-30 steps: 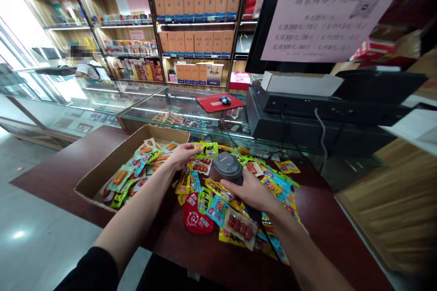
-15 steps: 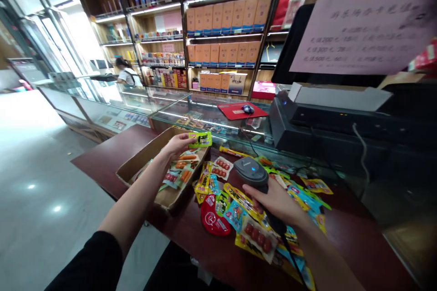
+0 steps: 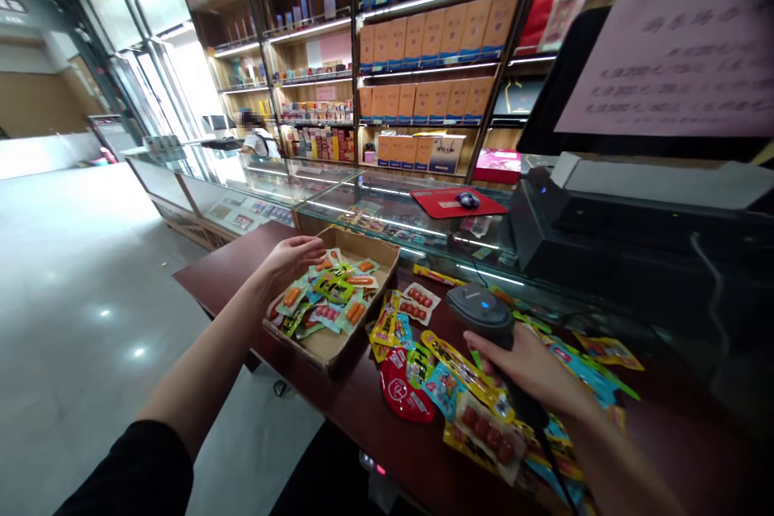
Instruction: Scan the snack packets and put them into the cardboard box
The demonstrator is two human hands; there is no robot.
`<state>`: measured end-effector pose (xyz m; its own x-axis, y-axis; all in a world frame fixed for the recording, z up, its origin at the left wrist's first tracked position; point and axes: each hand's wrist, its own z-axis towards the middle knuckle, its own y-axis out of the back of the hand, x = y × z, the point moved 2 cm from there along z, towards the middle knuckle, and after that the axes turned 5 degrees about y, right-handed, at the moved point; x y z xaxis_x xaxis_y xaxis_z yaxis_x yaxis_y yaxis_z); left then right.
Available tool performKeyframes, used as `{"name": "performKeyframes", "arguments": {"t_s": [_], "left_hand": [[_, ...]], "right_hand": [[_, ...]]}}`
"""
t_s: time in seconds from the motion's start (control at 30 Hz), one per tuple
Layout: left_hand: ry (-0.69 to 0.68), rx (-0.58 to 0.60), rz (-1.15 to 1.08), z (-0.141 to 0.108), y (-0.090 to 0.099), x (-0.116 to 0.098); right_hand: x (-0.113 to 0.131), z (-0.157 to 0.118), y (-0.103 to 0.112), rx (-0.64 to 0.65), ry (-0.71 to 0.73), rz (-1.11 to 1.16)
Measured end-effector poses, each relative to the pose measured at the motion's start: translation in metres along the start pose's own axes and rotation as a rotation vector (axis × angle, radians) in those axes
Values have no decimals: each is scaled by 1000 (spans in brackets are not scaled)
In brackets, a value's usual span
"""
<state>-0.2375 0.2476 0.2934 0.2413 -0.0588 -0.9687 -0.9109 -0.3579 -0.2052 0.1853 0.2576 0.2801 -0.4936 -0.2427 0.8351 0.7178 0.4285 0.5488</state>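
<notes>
My left hand (image 3: 293, 260) is over the left side of a shallow cardboard box (image 3: 330, 356), its fingers stretched out with nothing in them. Inside the box lie several small snack packets, among them a green packet (image 3: 334, 287) near the middle and clear ones with orange sausages (image 3: 355, 311). My right hand (image 3: 532, 367) is wrapped round the handle of a dark barcode scanner (image 3: 480, 308), which shows a blue light on top. Under and around the scanner, loose snacks cover the table: yellow packets (image 3: 465, 371), a red round-edged packet (image 3: 404, 391) and a clear pack of sausages (image 3: 488, 429).
A glass display counter (image 3: 339, 193) runs behind the wooden table (image 3: 233, 254). On it are a red mouse pad (image 3: 439, 204) with a mouse (image 3: 468, 200) and, at right, a monitor with a pink paper sign (image 3: 671, 64). A person (image 3: 260, 141) is at the far counter.
My left hand has let go of the green packet, which now lies in the box, and has drawn back to the left. The view has shifted; my right hand still holds the scanner.
</notes>
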Motion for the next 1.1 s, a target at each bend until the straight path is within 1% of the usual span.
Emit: {"name": "performKeyframes", "arguments": {"t_s": [0.07,0.13,0.27,0.37,0.43,0.5,0.53,0.6,0.7,0.77,0.83,0.93,1.03,1.1], "left_hand": [[10,39,8,5,-18,6],[33,93,39,11,-44,14],[72,222,102,23,-110,34],[86,335,149,30,-161,54],[69,399,229,34,-189,70],[33,442,375,37,-208,85],[7,458,467,38,-215,93],[-55,489,665,39,-220,105],[-90,545,897,37,-216,119],[-81,594,988,35,-210,126],[-114,655,1063,32,-207,129],[-278,714,1226,28,-209,132],[-455,690,1387,22,-213,135],[-515,663,1462,18,-215,136]], "right_hand": [[-3,0,4,-12,9,-19],[-4,-2,8,-25,10,-24],[-2,-6,17,-61,7,28],[-1,-8,23,-89,6,76],[-1,-8,26,-96,19,108],[-2,-9,29,-107,41,129],[-3,-9,30,-114,50,133],[-2,-10,32,-127,58,135],[0,-10,34,-137,41,134],[0,-9,35,-147,34,126],[-1,-8,36,-147,36,110],[-5,-6,35,-135,28,95],[-6,-4,34,-130,17,96],[-6,-3,33,-132,3,95]]}}
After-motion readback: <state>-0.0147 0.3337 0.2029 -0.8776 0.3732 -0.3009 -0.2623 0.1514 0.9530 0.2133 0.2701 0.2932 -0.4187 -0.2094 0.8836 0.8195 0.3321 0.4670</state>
